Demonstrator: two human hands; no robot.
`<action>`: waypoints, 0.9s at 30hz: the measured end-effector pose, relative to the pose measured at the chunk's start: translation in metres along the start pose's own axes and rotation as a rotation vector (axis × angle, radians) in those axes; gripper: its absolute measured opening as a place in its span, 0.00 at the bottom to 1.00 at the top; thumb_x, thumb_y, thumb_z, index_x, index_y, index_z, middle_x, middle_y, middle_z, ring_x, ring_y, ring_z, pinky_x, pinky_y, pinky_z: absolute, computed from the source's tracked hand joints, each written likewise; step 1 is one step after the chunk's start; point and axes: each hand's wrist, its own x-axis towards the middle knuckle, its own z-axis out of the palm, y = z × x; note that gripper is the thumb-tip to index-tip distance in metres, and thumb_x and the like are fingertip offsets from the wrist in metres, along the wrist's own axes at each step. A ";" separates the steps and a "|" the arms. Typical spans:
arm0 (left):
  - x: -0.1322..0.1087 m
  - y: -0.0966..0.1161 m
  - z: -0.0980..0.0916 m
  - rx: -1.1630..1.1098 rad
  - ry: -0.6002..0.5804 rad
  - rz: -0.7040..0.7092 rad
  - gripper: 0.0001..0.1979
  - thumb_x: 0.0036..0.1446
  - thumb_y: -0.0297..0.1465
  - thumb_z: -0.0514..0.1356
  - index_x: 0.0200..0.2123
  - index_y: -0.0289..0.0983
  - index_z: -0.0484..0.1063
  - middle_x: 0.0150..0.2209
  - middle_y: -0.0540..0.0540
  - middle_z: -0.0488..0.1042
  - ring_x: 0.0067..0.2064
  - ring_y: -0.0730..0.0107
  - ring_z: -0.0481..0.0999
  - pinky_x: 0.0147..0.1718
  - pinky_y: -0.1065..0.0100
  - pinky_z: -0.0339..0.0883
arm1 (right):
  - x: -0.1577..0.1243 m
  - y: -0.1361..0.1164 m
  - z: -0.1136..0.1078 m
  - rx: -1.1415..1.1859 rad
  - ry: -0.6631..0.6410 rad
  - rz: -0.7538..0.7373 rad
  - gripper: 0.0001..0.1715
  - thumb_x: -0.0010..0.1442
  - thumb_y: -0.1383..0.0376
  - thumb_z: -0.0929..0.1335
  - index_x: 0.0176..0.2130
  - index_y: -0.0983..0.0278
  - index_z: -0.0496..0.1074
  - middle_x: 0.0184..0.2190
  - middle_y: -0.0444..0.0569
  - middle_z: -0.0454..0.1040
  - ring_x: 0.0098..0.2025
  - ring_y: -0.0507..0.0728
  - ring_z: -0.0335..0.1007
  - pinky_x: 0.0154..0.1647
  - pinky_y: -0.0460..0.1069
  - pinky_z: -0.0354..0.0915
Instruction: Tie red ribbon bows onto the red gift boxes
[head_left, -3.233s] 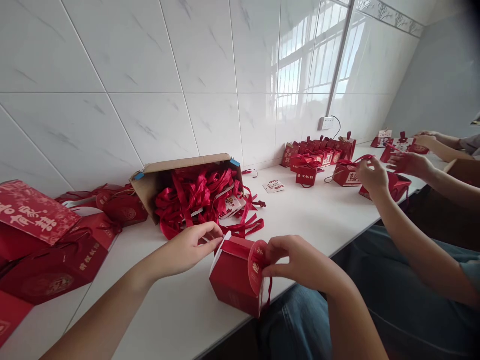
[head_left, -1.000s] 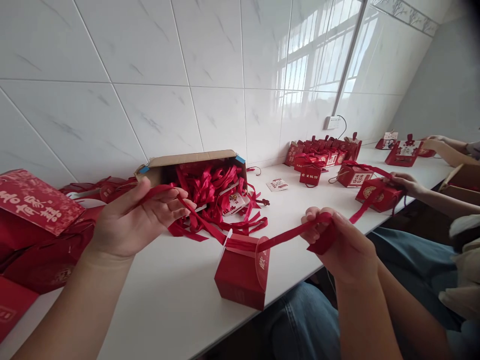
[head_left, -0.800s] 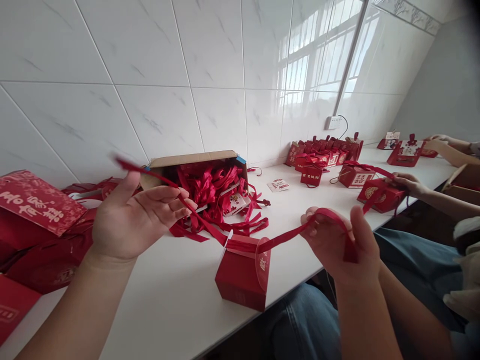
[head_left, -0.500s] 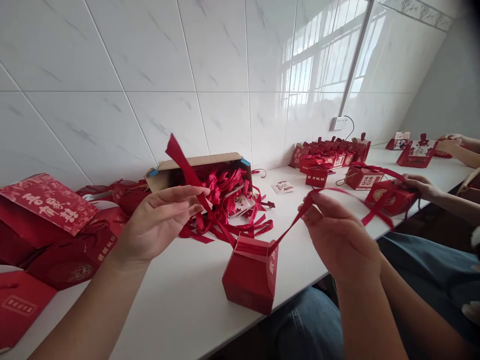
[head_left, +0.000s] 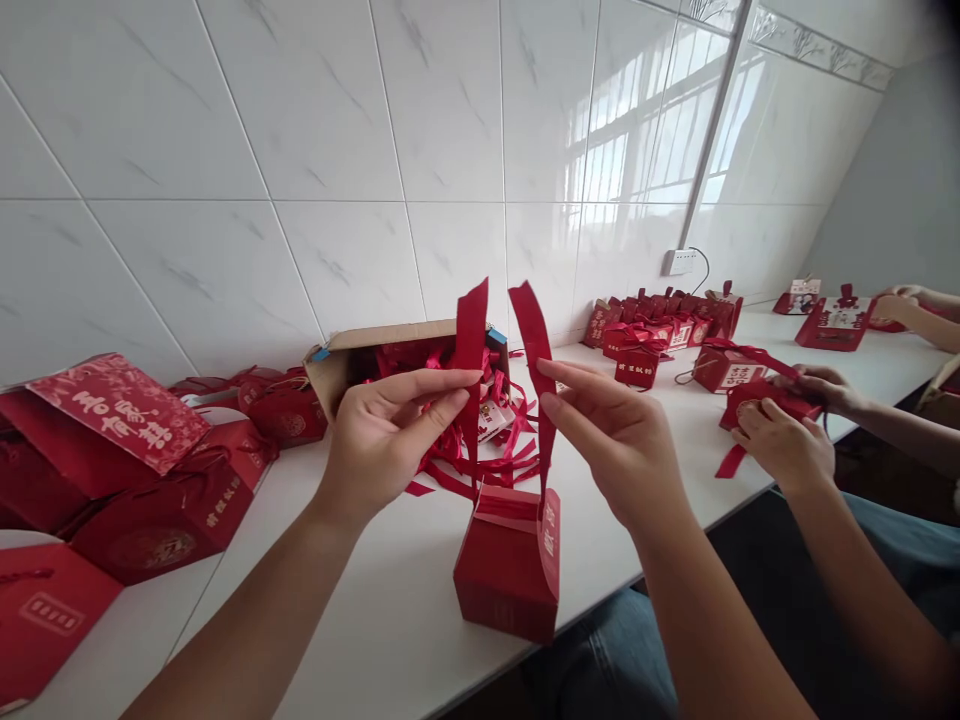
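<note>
A small red gift box (head_left: 506,575) stands on the white table near its front edge. A red ribbon (head_left: 471,330) runs through its top, and both tails rise straight up from it. My left hand (head_left: 401,430) pinches one tail between thumb and fingers. The other tail is pinched by my right hand (head_left: 600,420) at about the same height. Both ribbon ends stick up above my fingertips, a small gap apart. Behind my hands sits an open cardboard box (head_left: 326,385) filled with red ribbons (head_left: 442,450), some spilling onto the table.
Larger red boxes (head_left: 112,430) are heaped at the left. Finished-looking red boxes (head_left: 637,365) stand in rows against the tiled wall, below a power socket (head_left: 680,262). At the right, a co-worker's hands (head_left: 787,440) hold another red box (head_left: 765,400). Farther back, another person's hand (head_left: 900,295) shows.
My hands have come closer together, and both ribbon tails now stand upright side by side. The right tail has been drawn up from a loose loop. The co-worker's second hand has come onto their box.
</note>
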 end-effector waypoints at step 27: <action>0.023 0.005 0.008 -0.258 -0.250 -0.429 0.28 0.50 0.32 0.66 0.54 0.39 0.63 0.51 0.40 0.70 0.51 0.58 0.71 0.47 0.61 0.66 | 0.023 -0.012 0.005 0.062 -0.153 0.059 0.27 0.49 0.63 0.74 0.48 0.62 0.68 0.30 0.46 0.77 0.31 0.53 0.74 0.30 0.49 0.71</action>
